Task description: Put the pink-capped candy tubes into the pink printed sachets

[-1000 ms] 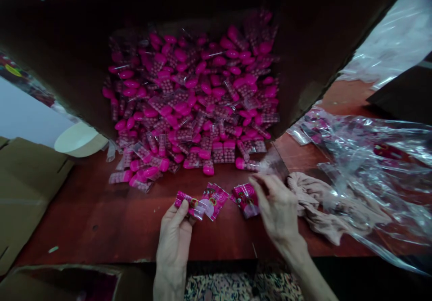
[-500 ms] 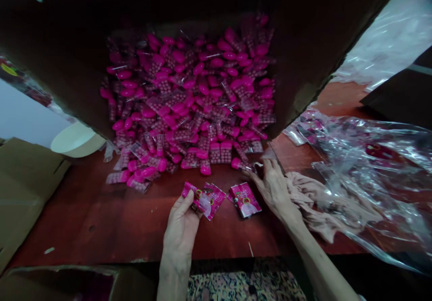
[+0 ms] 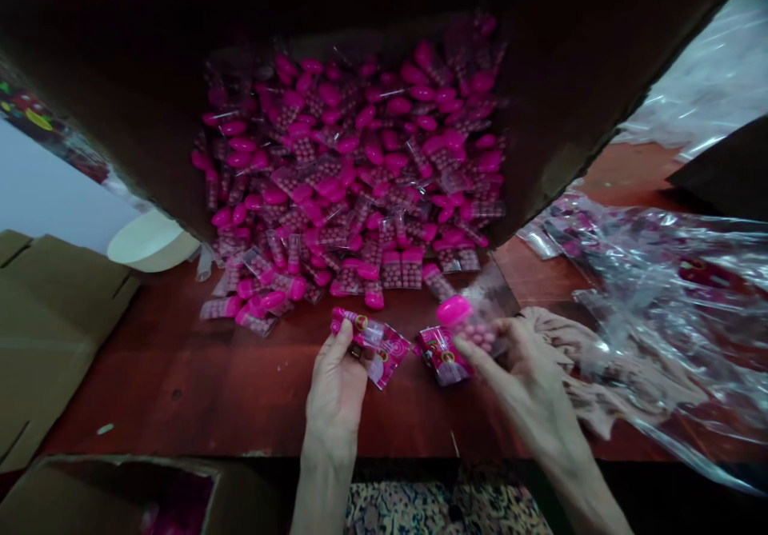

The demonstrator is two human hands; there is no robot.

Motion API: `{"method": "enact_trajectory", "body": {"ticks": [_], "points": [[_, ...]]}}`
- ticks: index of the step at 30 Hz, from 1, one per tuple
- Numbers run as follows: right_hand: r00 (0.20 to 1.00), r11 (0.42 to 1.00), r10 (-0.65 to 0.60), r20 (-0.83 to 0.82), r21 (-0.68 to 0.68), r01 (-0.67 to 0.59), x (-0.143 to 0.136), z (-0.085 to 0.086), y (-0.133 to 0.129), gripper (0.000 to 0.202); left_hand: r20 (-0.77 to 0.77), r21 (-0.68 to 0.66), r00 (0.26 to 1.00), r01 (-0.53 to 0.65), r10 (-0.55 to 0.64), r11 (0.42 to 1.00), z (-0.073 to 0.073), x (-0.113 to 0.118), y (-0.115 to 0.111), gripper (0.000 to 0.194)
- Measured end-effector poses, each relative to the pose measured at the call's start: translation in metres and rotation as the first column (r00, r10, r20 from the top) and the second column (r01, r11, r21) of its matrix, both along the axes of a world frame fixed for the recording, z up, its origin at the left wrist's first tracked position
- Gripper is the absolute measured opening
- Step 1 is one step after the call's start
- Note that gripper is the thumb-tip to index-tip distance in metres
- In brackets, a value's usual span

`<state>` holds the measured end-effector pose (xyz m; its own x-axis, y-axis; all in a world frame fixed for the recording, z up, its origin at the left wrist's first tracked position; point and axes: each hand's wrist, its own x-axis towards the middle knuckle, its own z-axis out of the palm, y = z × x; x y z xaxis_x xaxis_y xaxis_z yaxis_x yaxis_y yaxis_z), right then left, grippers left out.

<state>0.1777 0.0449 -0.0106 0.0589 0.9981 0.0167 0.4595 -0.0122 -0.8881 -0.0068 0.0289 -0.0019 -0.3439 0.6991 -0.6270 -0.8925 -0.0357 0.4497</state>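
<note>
My left hand [image 3: 337, 387] pinches a shiny pink printed sachet [image 3: 363, 329] between thumb and fingers. Another pink sachet [image 3: 391, 355] overlaps it just to the right; whether it is held too, I cannot tell. My right hand [image 3: 531, 379] is closed on a small clear candy container [image 3: 454, 309] with a bright pink cap and pink balls inside, slightly blurred. Clear plastic film [image 3: 489, 287] shows around and behind it. Beneath the container, more pink sachets [image 3: 447, 363] lie on the red-brown table [image 3: 240, 399], partly covered by my thumb.
A cardboard box [image 3: 570, 119] on its side spills many pink-capped candy containers [image 3: 336, 191]. At right lie a beige cloth [image 3: 612, 383] and crumpled clear plastic [image 3: 678, 279]. A pale bowl [image 3: 153, 243] and cardboard [image 3: 54, 327] stand left; an open box [image 3: 240, 495] sits below the table edge.
My right hand has come back toward me from the pile's edge and now has a pink-capped candy container. My left hand keeps its sachet. The view has shifted slightly.
</note>
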Motion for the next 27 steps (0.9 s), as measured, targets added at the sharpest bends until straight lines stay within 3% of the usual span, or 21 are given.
{"method": "enact_trajectory", "body": {"ticks": [2, 5, 12, 17, 22, 27], "points": [[0.995, 0.996, 0.049, -0.09, -0.069, -0.055, -0.015, 0.004, -0.019, 0.028, 0.024, -0.015, 1.0, -0.002, 0.003, 1.0, 0.003, 0.003, 0.001, 0.019], [0.99, 0.989, 0.028, -0.14, -0.137, -0.047, -0.036, 0.003, -0.036, 0.029, 0.043, -0.009, 0.999, 0.0, 0.0, 1.0, 0.006, 0.007, 0.002, 0.019], [0.98, 0.99, -0.002, -0.199, -0.14, -0.026, -0.061, -0.009, -0.04, 0.032, -0.009, 0.063, 1.0, 0.023, -0.022, 0.998, -0.002, 0.014, -0.001, 0.01], [0.986, 0.983, 0.077, -0.146, -0.152, -0.099, -0.063, -0.007, -0.043, 0.028, -0.114, 0.104, 0.993, 0.041, -0.029, 0.994, -0.006, 0.019, -0.003, 0.003], [0.974, 0.967, 0.181, -0.133, -0.158, -0.201, -0.053, -0.004, -0.04, 0.025, -0.204, 0.105, 0.977, 0.092, -0.069, 0.99, -0.006, 0.023, -0.006, 0.011], [0.979, 0.974, 0.167, -0.112, -0.137, -0.182, -0.052, -0.008, -0.042, 0.022, -0.316, 0.136, 0.943, 0.155, -0.105, 0.979, -0.005, 0.028, -0.009, 0.023]]}}
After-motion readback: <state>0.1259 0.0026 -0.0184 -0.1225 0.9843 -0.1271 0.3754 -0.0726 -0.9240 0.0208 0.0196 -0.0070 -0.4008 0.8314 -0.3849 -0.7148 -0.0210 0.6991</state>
